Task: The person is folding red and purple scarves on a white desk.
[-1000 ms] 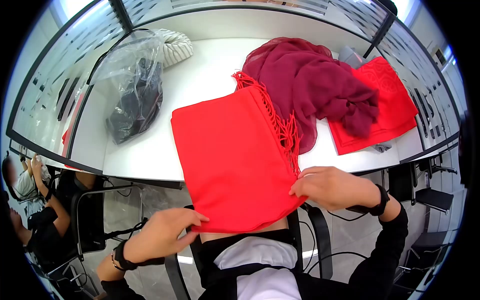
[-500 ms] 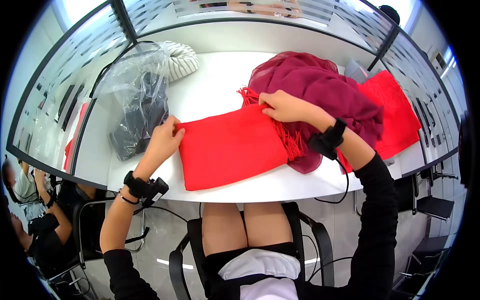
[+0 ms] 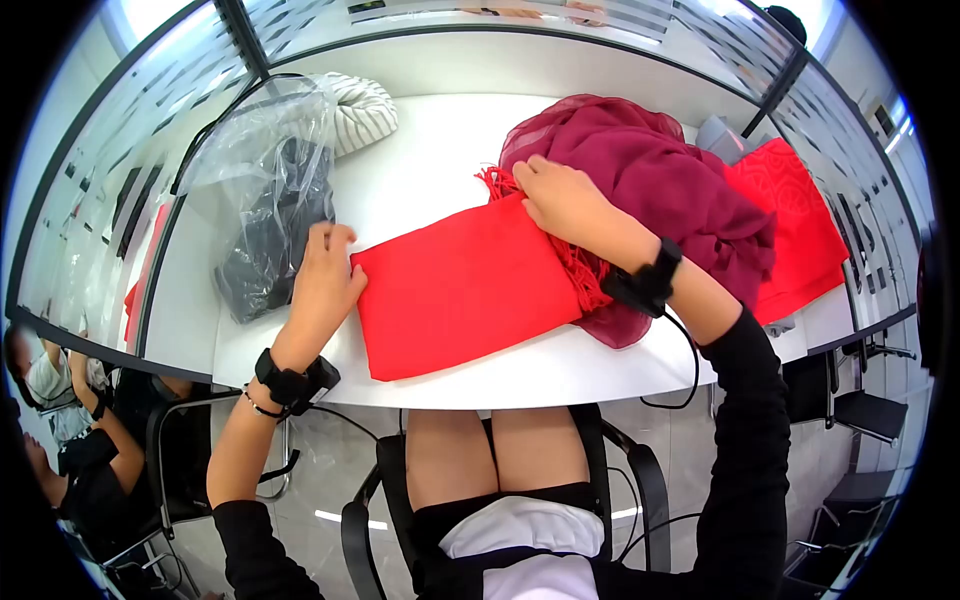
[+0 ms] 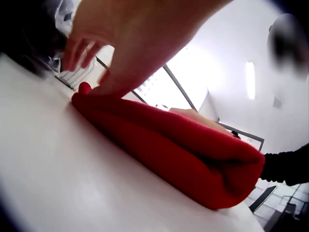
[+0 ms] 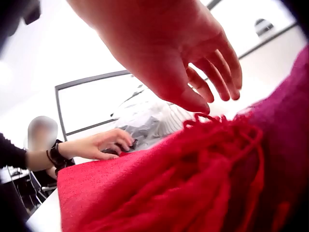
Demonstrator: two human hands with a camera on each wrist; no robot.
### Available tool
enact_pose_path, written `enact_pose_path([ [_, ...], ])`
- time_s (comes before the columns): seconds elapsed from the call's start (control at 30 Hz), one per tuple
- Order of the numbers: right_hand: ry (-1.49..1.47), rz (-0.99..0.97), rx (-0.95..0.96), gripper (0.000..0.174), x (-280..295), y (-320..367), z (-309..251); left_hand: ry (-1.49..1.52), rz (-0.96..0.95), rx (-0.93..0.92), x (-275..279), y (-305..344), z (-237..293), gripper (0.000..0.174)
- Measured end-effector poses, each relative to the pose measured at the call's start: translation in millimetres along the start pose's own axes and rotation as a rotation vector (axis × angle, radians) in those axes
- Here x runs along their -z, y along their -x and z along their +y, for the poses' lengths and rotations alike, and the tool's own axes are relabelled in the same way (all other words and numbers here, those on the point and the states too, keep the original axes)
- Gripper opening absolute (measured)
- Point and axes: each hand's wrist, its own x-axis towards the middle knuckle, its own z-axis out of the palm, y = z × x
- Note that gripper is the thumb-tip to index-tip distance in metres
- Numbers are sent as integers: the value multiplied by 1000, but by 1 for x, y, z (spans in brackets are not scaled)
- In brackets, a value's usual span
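A red scarf [image 3: 460, 290] with fringe lies folded on the white desk, its layered edge showing in the left wrist view. At its far left corner is my left hand [image 3: 326, 285], thumb at the cloth and fingers loosely bent. My right hand [image 3: 570, 205] hovers by the far right corner, next to the red fringe [image 5: 217, 159]. In the right wrist view its fingers hang relaxed, with no cloth between them and the thumb.
A crumpled maroon scarf [image 3: 620, 170] lies against the fringe, with another red cloth [image 3: 800, 220] on its right. To the left stand a clear plastic bag [image 3: 270, 190] with dark contents and a striped cloth roll [image 3: 362, 115]. Low partitions [image 3: 560, 50] enclose the desk [image 3: 440, 130].
The scarf's near edge, held over my lap a second ago, was carried away from me and folded over onto the far edge. Since then my fingers have loosened from the cloth.
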Motion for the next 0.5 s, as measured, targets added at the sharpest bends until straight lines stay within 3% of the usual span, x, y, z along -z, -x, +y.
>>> enact_pose_path([
  [0.07, 86, 248, 148, 18, 24, 12, -18, -63, -76, -298, 11, 2, 4, 36],
  [0.1, 53, 252, 179, 17, 37, 20, -32, -94, -114, -451, 16, 2, 6, 43],
  [0.13, -14, 138, 199, 14, 48, 33, -47, -118, -229, -502, 21, 7, 7, 56],
  [0.2, -235, 17, 333, 16, 55, 63, -77, -14, -358, -507, 22, 19, 10, 58],
  [0.23, -379, -230, 237, 20, 62, 79, -90, 39, -423, -511, 21, 25, 11, 59],
  [0.27, -432, -343, 261, 27, 63, 91, -100, -22, -409, -535, 22, 30, 9, 58],
  [0.3, -386, -227, 348, 33, 53, 105, -106, -14, -443, -500, 25, 35, 15, 59],
  [0.37, -375, -371, 330, 53, 47, 122, -107, 1, -513, -423, 39, 51, 30, 61],
  [0.5, -233, -336, 262, 79, 43, 144, -99, -47, -524, -432, 45, 97, 68, 75],
])
